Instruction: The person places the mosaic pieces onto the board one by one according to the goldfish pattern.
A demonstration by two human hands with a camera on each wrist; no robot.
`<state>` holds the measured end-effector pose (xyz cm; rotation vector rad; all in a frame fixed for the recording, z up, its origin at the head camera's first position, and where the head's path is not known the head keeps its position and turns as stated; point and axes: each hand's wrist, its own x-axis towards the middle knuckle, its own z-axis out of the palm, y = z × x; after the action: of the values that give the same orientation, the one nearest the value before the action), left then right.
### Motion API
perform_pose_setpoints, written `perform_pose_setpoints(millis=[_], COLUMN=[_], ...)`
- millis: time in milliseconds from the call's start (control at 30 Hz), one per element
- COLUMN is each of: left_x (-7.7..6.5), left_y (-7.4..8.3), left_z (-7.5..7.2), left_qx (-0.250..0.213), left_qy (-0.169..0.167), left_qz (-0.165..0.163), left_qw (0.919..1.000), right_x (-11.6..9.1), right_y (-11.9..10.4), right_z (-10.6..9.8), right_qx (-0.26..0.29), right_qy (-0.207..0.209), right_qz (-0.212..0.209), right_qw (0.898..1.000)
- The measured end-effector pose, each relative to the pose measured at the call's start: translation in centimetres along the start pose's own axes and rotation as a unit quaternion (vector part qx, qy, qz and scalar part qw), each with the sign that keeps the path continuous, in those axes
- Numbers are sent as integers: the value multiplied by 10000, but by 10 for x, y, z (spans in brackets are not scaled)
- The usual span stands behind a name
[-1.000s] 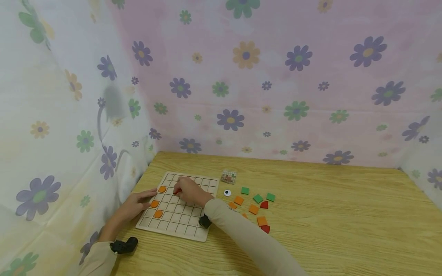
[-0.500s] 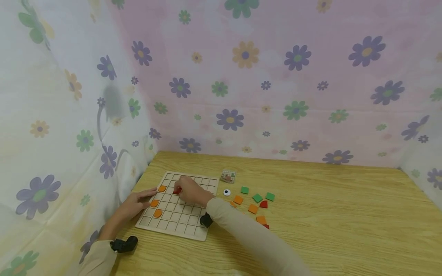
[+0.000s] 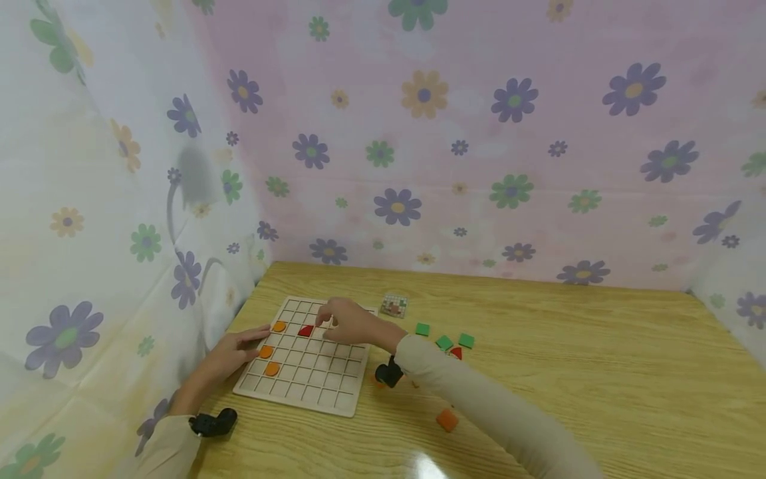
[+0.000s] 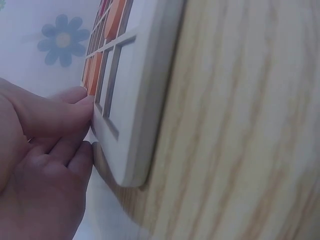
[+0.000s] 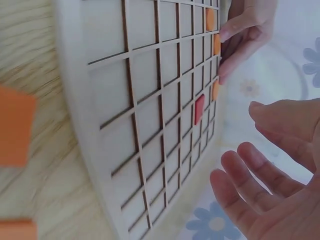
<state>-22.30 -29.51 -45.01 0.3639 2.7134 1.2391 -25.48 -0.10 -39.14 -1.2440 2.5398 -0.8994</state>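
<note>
The red piece is sitting on the board, in its far left part. The step in hand seems to be setting this piece in its square. To do that well, a fingertip should be pressing it softly on top, and its straight sides should be lining up with the square's lines. I cannot tell if it is lying all the way flat.

The red piece is looking bright, thin and small, with one curved side. Three orange pieces with round sides are resting near the board's left edge, not touching the red one.

The right hand is hovering over the board. Its fingers are spreading wide from the thumb and are holding nothing. The left hand is touching the left edge, with its fingers reaching out loosely; it should be keeping the board from sliding.

Farther out, the green pieces, a loose orange piece and a small card are lying on the surface.
</note>
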Motion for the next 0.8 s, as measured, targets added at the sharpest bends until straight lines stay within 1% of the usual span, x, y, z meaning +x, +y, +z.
perform_pose_setpoints(millis=[167,300,500,600,800], left_x=[1,1,-1,-1,0], left_y=[0,0,-2,-2,-2], left_z=[0,0,-2,-3,-2], left_qx=[14,-40,18,22,31], left_qy=[-33,-31,-30,-40,-43], left_qz=[-12,-37,50,70,89], left_qw=[10000,10000,10000,10000,9999], right_x=[-21,-40,-65,-78,-103], right_y=[-1,-4,-2,2,9], right_z=[-12,-20,-29,-35,-46], right_qx=[-148,-227,-412,-503,-500], right_qy=[-68,-105,-81,-17,112], right_qz=[-123,-128,-165,-68,149], right_qw=[9998,9996,9990,9987,9986])
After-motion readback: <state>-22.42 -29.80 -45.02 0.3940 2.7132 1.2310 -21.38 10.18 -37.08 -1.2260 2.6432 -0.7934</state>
